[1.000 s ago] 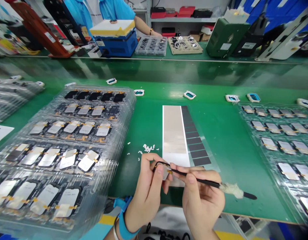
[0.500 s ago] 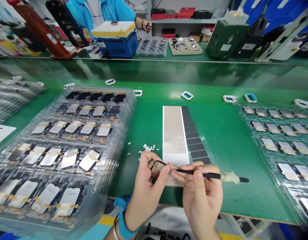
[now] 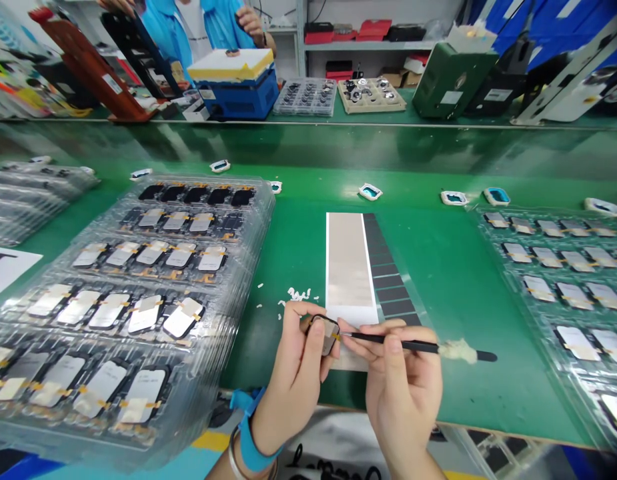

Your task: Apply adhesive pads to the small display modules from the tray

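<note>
Between thumb and fingers my left hand (image 3: 301, 357) grips a small screen module (image 3: 330, 335), dark-rimmed with a pale back and orange tape at its edge. My right hand (image 3: 405, 380) is closed around black tweezers (image 3: 388, 340), their tip at the module's right edge; whether it touches cannot be made out. Whitish material is wrapped round the tweezers' rear end. Beneath the hands lies a sheet of beige film (image 3: 348, 260) on white backing. Beside it is a clear strip of dark rectangles (image 3: 388, 267). Small white scraps (image 3: 299, 294) lie to the left of the sheet.
Stacked clear trays (image 3: 153, 280) of similar modules stand at left, another tray (image 3: 563, 267) at right. White-rimmed pieces (image 3: 370, 192) line the table's back. On the shelf behind are a blue machine (image 3: 243, 93) and part trays (image 3: 305, 97). A person in blue (image 3: 213, 27) stands beyond.
The module has turned in my left hand, so more of its pale back and orange tape shows. The tweezers have shifted slightly left. The person's hand behind has risen.
</note>
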Motion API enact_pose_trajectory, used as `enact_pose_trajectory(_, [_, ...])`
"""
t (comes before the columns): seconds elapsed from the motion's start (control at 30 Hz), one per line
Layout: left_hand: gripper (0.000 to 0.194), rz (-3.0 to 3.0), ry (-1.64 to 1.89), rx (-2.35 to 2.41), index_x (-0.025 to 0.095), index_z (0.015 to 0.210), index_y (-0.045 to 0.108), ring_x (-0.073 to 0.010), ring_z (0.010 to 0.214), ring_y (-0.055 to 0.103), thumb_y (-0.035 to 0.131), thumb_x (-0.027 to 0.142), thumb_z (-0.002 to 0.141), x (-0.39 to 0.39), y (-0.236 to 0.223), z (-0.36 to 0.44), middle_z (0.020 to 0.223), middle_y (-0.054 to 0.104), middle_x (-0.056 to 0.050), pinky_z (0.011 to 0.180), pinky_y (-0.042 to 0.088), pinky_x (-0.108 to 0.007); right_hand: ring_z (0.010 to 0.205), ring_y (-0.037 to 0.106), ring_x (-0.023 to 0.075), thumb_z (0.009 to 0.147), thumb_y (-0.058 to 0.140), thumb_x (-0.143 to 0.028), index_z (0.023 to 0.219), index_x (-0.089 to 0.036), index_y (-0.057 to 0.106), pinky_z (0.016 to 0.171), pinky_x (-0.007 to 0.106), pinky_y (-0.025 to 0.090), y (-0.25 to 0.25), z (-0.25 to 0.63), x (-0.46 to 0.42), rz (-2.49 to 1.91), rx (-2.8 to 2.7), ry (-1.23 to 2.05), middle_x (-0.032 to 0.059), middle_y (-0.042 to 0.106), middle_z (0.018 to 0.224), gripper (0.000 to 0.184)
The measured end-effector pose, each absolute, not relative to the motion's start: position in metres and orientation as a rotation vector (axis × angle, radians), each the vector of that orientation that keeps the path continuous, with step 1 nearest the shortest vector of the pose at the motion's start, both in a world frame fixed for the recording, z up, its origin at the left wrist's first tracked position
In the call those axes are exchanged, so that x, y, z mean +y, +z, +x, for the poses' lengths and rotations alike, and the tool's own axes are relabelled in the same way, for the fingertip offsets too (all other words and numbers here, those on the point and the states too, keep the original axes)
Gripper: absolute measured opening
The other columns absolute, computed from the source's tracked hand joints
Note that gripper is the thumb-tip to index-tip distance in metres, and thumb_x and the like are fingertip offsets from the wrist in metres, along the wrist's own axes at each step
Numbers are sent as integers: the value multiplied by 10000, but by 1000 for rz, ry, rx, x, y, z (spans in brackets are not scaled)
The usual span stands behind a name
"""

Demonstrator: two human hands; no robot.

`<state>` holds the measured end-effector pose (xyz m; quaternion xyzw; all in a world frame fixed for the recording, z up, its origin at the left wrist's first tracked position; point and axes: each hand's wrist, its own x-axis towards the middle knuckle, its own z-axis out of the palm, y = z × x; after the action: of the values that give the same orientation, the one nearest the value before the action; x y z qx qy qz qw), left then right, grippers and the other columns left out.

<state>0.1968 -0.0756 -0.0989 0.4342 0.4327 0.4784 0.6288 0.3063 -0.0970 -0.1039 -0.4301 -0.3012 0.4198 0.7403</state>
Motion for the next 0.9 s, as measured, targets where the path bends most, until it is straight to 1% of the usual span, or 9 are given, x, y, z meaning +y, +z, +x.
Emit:
enact_pose_trajectory(0.13, [178, 1040, 1101, 1009, 242, 1093, 445, -70, 537, 456, 447, 417, 1059, -77, -100, 196, 725, 527, 49, 510, 427, -147, 870, 776, 200, 988, 564, -225, 964, -257, 592, 733, 315, 660, -98, 317, -98, -974, -721, 873, 12, 693, 897, 49])
enact_pose_trajectory(0.23, [165, 1073, 1084, 1015, 241, 1111, 436, -67, 533, 455, 398, 399, 1077, -78, -103, 195, 742, 574, 38, 551, 442, -168, 901, 775, 215, 961, 611, -202, 950, -235, 592, 776, 334, 655, -94, 335, -97, -1043, -793, 739, 25, 713, 897, 39])
enact_pose_trajectory(0.4, [156, 1116, 1071, 999, 247, 1131, 423, -67, 545, 468, 365, 385, 1088, -79, -105, 194, 776, 602, 27, 575, 438, -178, 793, 774, 179, 950, 641, -225, 937, -213, 592, 749, 310, 654, -98, 364, -95, -1223, -885, 697, 25, 731, 879, 52])
enact_pose_trajectory(0.47, [165, 1143, 1058, 996, 249, 1134, 429, -71, 558, 476, 375, 397, 1083, -78, -104, 194, 775, 590, 27, 568, 433, -174, 824, 765, 166, 966, 607, -205, 973, -220, 599, 783, 305, 639, -103, 368, -96, -1250, -950, 701, 28, 730, 912, 18])
enact_pose_trajectory(0.57, [173, 1202, 1003, 998, 249, 1126, 463, -82, 574, 480, 422, 407, 1068, -77, -103, 193, 767, 576, 21, 529, 414, -162, 940, 709, 164, 967, 531, -121, 1039, -225, 617, 840, 314, 594, -105, 369, -101, -1173, -1200, 594, 43, 689, 955, 153])
enact_pose_trajectory(0.67, [164, 1261, 955, 975, 247, 1135, 514, -79, 570, 471, 456, 382, 1061, -75, -101, 191, 774, 565, 20, 508, 391, -160, 843, 629, 161, 923, 486, -66, 1119, -191, 638, 694, 288, 550, -103, 369, -104, -1063, -1609, 425, 58, 616, 903, 278])
enact_pose_trajectory(0.73, [170, 1294, 937, 941, 246, 1143, 549, -72, 557, 446, 460, 365, 1062, -74, -100, 190, 757, 537, 29, 504, 373, -163, 735, 586, 155, 881, 535, -47, 1156, -159, 627, 605, 287, 508, -100, 369, -104, -1020, -1843, 301, 55, 609, 859, 311])
enact_pose_trajectory(0.83, [195, 1317, 925, 890, 242, 1160, 585, -68, 539, 391, 448, 348, 1069, -74, -101, 189, 709, 483, 43, 496, 340, -171, 652, 563, 155, 847, 652, -65, 1153, -152, 596, 560, 298, 468, -96, 368, -100, -1011, -1989, 182, 42, 646, 807, 324])
enact_pose_trajectory(0.9, [196, 1294, 929, 865, 253, 1197, 561, -74, 560, 396, 438, 344, 1074, -75, -102, 189, 704, 472, 46, 504, 337, -168, 625, 553, 144, 846, 710, -125, 1128, -173, 582, 542, 283, 446, -94, 366, -98, -1030, -1989, 237, 25, 648, 795, 314])
